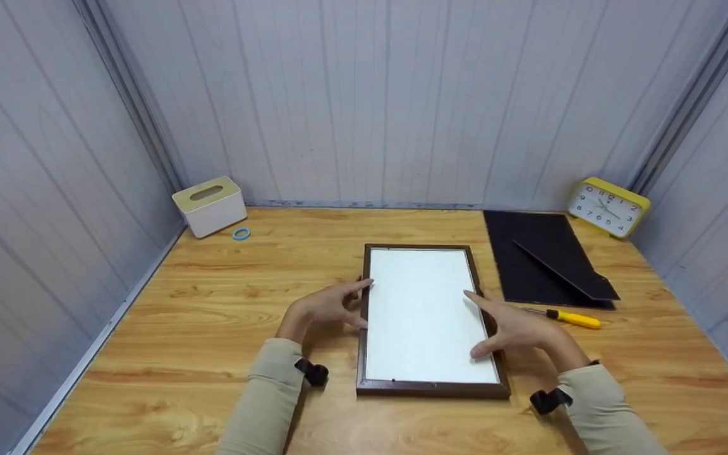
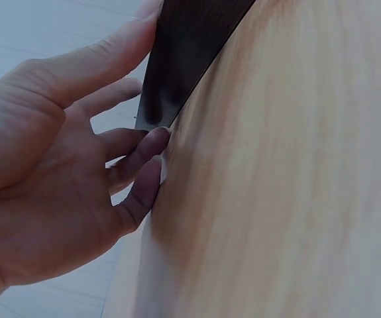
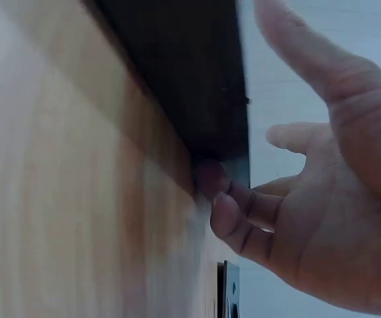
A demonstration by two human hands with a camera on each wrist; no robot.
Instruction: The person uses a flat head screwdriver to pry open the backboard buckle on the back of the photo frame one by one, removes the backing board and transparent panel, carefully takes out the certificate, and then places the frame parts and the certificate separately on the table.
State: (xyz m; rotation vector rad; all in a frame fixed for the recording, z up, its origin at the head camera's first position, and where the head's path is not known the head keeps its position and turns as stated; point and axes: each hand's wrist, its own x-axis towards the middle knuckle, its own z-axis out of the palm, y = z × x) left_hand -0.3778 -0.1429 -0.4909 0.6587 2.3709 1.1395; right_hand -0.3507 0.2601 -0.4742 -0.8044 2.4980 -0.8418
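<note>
A brown picture frame (image 1: 433,387) lies flat on the table with a white panel (image 1: 424,316) inside it. At its left side is my left hand (image 1: 326,305), thumb and fingers spread, tips at the frame's edge. In the left wrist view, the lower fingers (image 2: 147,173) bend against the frame's dark side (image 2: 180,59), low by the tabletop. My right hand (image 1: 515,325) is at the opposite side, its thumb and index finger reaching over the white panel. The right wrist view has its lower fingers (image 3: 226,215) at the foot of the frame's side (image 3: 190,73).
A screwdriver (image 1: 576,318) with a yellow handle lies right of the frame. Behind it is a black backing board (image 1: 522,253) with a stand flap (image 1: 569,272). A yellow clock (image 1: 607,208), a tissue box (image 1: 212,212) and a blue ring (image 1: 241,234) are farther back.
</note>
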